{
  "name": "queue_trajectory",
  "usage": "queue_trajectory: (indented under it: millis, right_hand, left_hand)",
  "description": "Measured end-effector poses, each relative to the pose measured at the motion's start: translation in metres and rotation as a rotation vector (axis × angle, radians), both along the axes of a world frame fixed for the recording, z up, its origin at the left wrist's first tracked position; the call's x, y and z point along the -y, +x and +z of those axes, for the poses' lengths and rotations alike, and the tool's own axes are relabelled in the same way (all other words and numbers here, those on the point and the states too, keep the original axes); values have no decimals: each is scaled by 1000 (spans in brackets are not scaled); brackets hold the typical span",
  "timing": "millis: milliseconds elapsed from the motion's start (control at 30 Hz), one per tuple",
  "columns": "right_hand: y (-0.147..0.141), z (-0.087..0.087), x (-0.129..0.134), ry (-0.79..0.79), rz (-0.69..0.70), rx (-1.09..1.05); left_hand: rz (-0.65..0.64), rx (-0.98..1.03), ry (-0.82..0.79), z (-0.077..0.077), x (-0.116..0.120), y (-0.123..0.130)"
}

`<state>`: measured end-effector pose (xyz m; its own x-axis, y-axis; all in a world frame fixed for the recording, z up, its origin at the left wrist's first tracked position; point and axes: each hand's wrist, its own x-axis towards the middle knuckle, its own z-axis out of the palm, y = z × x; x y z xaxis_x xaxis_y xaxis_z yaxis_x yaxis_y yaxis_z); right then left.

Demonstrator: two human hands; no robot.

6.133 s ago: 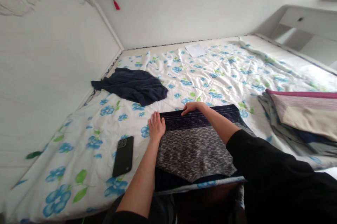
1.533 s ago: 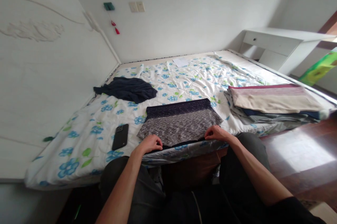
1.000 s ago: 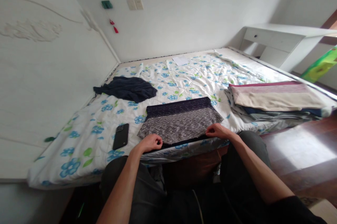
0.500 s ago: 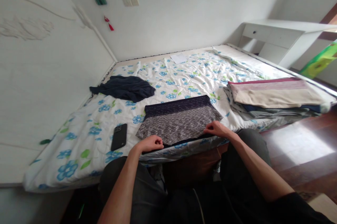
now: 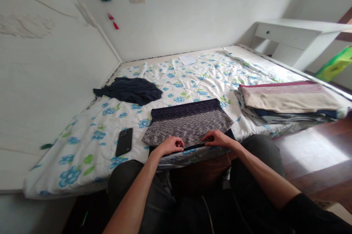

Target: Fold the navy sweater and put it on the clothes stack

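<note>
A folded garment [image 5: 184, 126], marled grey with a dark navy band along its far side, lies flat near the bed's front edge. Black cloth shows beneath its near edge and at its right corner. My left hand [image 5: 171, 145] has its fingers curled at the middle of that near edge, closed on the cloth. A short way to the right, my right hand [image 5: 217, 138] pinches the same edge, thumb and fingertips bent towards the left hand. The fingertips partly hide the cloth they grip.
A black phone [image 5: 124, 142] lies left of the garment. Behind it is a crumpled dark navy garment [image 5: 132, 90]. A stack of folded clothes [image 5: 288, 98] sits at the bed's right edge. White paper [image 5: 187, 59] lies at the back of the flowered sheet [image 5: 106, 122]; a white desk [image 5: 291, 38] stands beyond.
Both hands have moved inward along the garment's near edge, so they are closer together. More black cloth shows at the near corners. The other things on the bed stay put.
</note>
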<state>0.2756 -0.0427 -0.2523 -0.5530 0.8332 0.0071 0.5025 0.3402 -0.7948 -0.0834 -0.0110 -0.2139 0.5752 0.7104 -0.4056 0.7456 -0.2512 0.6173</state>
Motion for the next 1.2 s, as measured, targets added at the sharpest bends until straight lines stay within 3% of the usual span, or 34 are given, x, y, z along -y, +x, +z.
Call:
queue_trajectory:
  millis: [133,533,733,867,1200]
  right_hand:
    - [-5,-1,0,36,16,-10]
    - [5,0,-3,-60,69,4]
    - [-7,1,-5,-92,-30,112]
    - [-21,-4,-6,-35,-121,200]
    - [-68,-23,-50,390,-163,223]
  left_hand:
    - [-22,17,2,2,-2,-1]
    - [-60,-25,14,10,5,-11]
    - [-27,-98,58,11,6,-1]
    - [25,-125,111,8,7,5]
    - [-155,-124,112,1,5,9]
